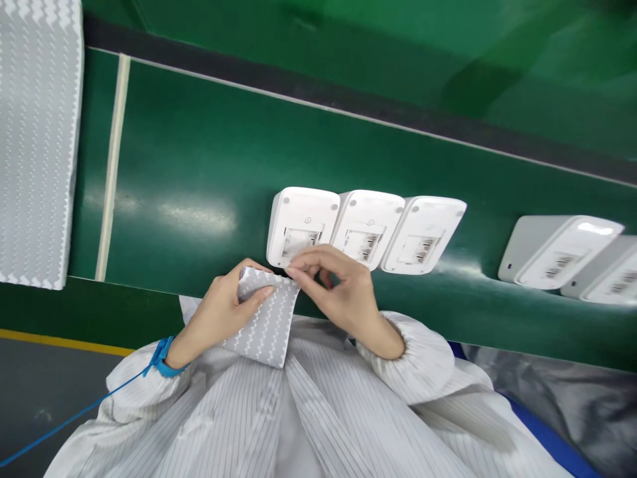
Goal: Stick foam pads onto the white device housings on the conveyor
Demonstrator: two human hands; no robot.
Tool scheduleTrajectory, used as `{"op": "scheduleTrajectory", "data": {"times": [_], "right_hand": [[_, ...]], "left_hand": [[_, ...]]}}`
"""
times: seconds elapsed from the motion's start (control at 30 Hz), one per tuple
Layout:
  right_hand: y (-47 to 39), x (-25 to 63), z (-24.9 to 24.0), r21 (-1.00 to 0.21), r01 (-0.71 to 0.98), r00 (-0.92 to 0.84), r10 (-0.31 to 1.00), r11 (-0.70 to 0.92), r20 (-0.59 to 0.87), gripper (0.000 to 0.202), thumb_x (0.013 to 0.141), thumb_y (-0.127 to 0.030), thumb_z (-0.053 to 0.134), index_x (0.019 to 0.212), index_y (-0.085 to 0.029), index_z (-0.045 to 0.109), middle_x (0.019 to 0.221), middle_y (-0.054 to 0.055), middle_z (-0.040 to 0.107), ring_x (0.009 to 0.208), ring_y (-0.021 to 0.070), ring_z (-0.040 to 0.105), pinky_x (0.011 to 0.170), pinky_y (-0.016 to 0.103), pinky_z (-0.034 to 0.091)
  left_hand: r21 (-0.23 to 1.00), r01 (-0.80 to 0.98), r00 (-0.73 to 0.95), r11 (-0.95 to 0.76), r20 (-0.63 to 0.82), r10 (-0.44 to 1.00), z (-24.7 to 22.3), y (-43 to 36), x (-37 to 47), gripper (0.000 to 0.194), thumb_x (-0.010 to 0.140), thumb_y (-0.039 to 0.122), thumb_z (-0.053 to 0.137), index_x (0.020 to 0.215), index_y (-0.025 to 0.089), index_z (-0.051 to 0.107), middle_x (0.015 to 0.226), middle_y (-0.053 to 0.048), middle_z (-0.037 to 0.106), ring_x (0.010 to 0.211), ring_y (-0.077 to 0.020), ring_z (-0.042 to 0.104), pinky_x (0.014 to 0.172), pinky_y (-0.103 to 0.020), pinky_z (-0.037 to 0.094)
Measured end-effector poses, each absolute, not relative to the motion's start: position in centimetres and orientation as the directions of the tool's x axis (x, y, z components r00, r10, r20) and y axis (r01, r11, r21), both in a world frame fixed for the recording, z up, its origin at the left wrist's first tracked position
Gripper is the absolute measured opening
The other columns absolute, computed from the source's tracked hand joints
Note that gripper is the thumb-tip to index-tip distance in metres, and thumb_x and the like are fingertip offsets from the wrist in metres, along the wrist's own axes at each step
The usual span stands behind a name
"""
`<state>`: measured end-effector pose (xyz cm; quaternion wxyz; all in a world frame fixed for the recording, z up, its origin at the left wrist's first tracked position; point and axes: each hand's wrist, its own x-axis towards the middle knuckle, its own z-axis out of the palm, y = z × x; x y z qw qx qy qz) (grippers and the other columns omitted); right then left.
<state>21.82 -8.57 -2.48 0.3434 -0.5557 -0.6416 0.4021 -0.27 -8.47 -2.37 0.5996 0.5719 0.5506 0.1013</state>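
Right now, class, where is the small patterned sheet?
In the head view, the sheet is below and left of centre, gripped in the left hand, just below the leftmost white device; the right hand is at the sheet's top right corner.

It was a factory workshop: identical white devices (pixel 371 207) stood in a row along a green bench (pixel 209 153), where a striped smock (pixel 233 418) and corded wrist strap (pixel 165 364) were worn.

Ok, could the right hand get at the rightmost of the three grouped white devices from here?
Probably yes: the right hand is close to the rightmost device, with nothing visible blocking the way, though it seems busy at the patterned sheet.
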Motion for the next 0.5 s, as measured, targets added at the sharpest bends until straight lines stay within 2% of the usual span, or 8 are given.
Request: {"op": "scheduleTrajectory", "data": {"times": [0.07,0.23,0.33,0.4,0.5], "right_hand": [[-8.4,21.6,-2.6,-0.883,0.467,-0.099,0.995,0.044,-0.003,0.005,0.099,-0.024,0.07,0.097,-0.022,0.075,0.103,0.005,0.076,0.071,0.0141,0.067,0.061,0.029,0.061],[-8.3,21.0,-2.6,-0.829,0.549,-0.151,0.988,0.111,0.033,0.012,0.103,-0.021,0.062,0.102,-0.022,0.073,0.109,0.006,0.075,0.076,0.015,0.069,0.067,0.032,0.061],[-8.3,20.6,-2.3,-0.781,0.605,-0.185,0.982,0.154,0.05,0.013,0.105,-0.019,0.059,0.102,-0.021,0.072,0.108,0.007,0.075,0.088,0.0184,0.073,0.072,0.034,0.061],[-8.3,20.4,-2.1,-0.739,0.647,-0.208,0.976,0.188,0.066,0.014,0.105,-0.019,0.058,0.102,-0.021,0.071,0.109,0.008,0.075,0.093,0.0203,0.074,0.073,0.035,0.061],[-8.1,20.3,-2.0,-0.662,0.717,-0.234,0.97,0.219,0.068,0.015,0.105,-0.018,0.057,0.098,-0.021,0.07,0.107,0.007,0.076,0.088,0.02,0.074,0.068,0.035,0.059]], "left_hand": [[0.795,0.522,0.374,0.309,-0.539,0.754,-2.4,-8.5,-0.2,0.023,0.101,0.043,0.064,0.116,0.025,0.066,0.099,0.0,0.077,0.075,-0.0193,0.071,0.059,-0.027,0.047],[0.791,0.54,0.384,0.288,-0.536,0.752,-2.5,-8.5,-0.1,0.023,0.101,0.042,0.063,0.118,0.025,0.065,0.097,0.0,0.077,0.07,-0.0186,0.07,0.061,-0.028,0.047],[0.793,0.538,0.389,0.287,-0.535,0.75,-2.5,-8.3,0.0,0.023,0.101,0.042,0.063,0.117,0.025,0.064,0.096,0.0,0.077,0.073,-0.0197,0.071,0.061,-0.028,0.047],[0.788,0.545,0.392,0.286,-0.541,0.744,-2.5,-8.2,0.1,0.023,0.101,0.042,0.063,0.117,0.025,0.064,0.091,0.001,0.076,0.069,-0.0192,0.07,0.058,-0.028,0.045],[0.78,0.563,0.395,0.272,-0.543,0.741,-2.4,-8.1,0.1,0.024,0.101,0.043,0.063,0.118,0.026,0.065,0.083,0.003,0.074,0.057,-0.0166,0.062,0.054,-0.028,0.04]]}}
